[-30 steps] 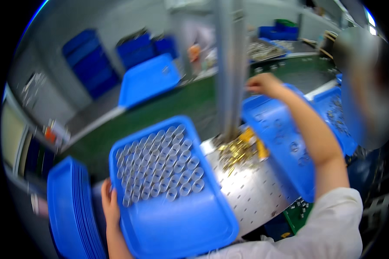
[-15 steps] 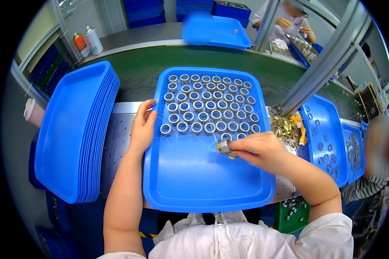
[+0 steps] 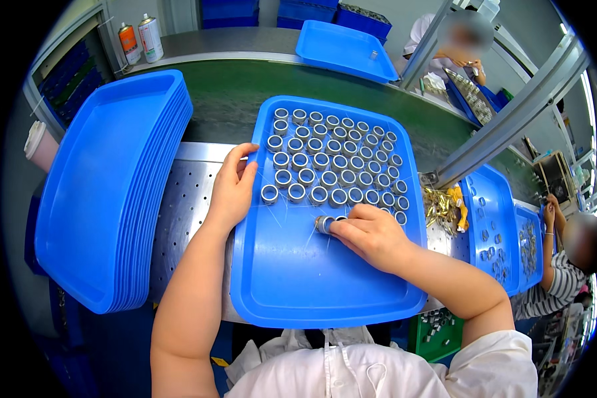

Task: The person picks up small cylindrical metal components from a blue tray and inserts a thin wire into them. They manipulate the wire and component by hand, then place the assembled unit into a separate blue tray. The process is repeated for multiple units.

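A blue tray [image 3: 292, 292] lies in front of me, its far half filled with rows of short metal sleeves [image 3: 320, 161] standing on end. My left hand [image 3: 232, 192] is closed at the tray's left rim, fingertips over the edge. My right hand [image 3: 373, 237] pinches a metal sleeve [image 3: 324, 224] tilted on its side, just in front of the nearest row. Another sleeve stands partly hidden behind the right fingertips. Whether the held sleeve touches the tray floor I cannot tell.
A tall stack of blue trays [image 3: 106, 199] stands on the left. Brass-coloured parts [image 3: 441, 209] and a yellow cloth [image 3: 459, 207] lie right of my tray, before blue trays of rings [image 3: 491, 232]. A metal post [image 3: 484, 152] rises there. Two people sit beyond.
My right hand has moved left along the front of the nearest row with a sleeve in its fingers. My left hand stays at the rim. The whole view has shifted and tilted slightly.
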A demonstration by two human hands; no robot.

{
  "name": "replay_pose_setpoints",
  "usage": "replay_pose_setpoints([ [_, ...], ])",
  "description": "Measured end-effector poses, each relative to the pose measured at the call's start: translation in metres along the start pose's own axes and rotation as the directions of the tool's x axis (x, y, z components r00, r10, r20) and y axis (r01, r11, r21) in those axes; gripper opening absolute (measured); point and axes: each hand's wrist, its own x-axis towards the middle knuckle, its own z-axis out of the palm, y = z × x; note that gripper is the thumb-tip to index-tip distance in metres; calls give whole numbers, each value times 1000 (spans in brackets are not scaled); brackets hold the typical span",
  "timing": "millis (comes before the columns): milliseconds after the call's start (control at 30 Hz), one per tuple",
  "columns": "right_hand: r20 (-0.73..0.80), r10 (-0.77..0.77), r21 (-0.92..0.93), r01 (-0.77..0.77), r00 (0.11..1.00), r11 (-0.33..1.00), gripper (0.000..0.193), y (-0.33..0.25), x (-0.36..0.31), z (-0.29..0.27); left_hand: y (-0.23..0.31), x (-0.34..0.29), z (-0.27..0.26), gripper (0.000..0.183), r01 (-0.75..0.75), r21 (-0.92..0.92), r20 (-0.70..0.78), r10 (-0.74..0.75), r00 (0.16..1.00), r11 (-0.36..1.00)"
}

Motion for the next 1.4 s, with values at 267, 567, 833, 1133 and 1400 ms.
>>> replay_pose_setpoints([
  [267, -186, 137, 119, -116, 973, 986, 21, 5, 8, -11, -2, 1, 0, 29, -14, 6, 1, 14, 1000, 1000],
  [567, 50, 19, 129, -25, 999, 991, 24, -9, 17, -19, -4, 2, 2, 30, -17, 8, -10, 17, 1000, 1000],
  [833, 77, 28, -105, -20, 997, 994, 19, -10, 27, -12, -3, 2, 0, 28, 10, 0, 18, -10, 1000, 1000],
  [1133, -117, 177, 38, -174, 977, 984, 18, -8, 7, -52, -5, 1, 0, 29, -6, -63, 8, 7, 1000, 998],
  [1400, -96, 765, 242, -731, 636, 638, 12, 52, -109, -156, -29, 4, -14, 34, -95, -100, 37, 99, 994, 991],
])
